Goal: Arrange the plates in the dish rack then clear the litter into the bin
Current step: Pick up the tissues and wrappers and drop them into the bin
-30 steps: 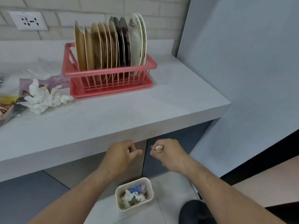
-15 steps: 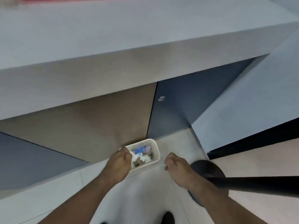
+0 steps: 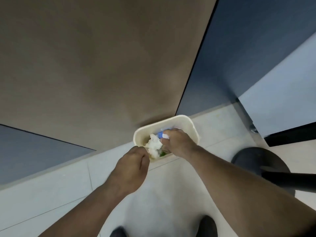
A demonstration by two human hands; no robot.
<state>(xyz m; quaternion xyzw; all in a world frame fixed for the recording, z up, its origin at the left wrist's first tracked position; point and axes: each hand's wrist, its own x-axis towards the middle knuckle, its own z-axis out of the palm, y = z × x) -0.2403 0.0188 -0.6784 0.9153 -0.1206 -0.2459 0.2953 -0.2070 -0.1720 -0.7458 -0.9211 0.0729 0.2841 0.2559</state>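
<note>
A cream bin [image 3: 191, 127] stands on the floor against the cabinet base, holding white crumpled tissue [image 3: 154, 144] and a blue scrap [image 3: 160, 134]. My right hand [image 3: 177, 142] reaches into the bin from the near side, fingers curled down around a small white bit of litter next to the blue scrap. My left hand [image 3: 131, 165] sits at the bin's near-left rim, fingers curled tight, its fingertips against the white tissue; what it holds is mostly hidden. The dish rack and plates are out of view.
A brown cabinet door [image 3: 102, 65] and a dark blue one [image 3: 239, 65] rise behind the bin. At the right stand a black stool base [image 3: 256, 161] and its black pole [image 3: 290, 182]. My dark shoes [image 3: 206, 226] stand on the pale tiles.
The view has tipped down from the counter to the floor. Both hands have dropped to the bin; the right hand moved from beside it to inside it.
</note>
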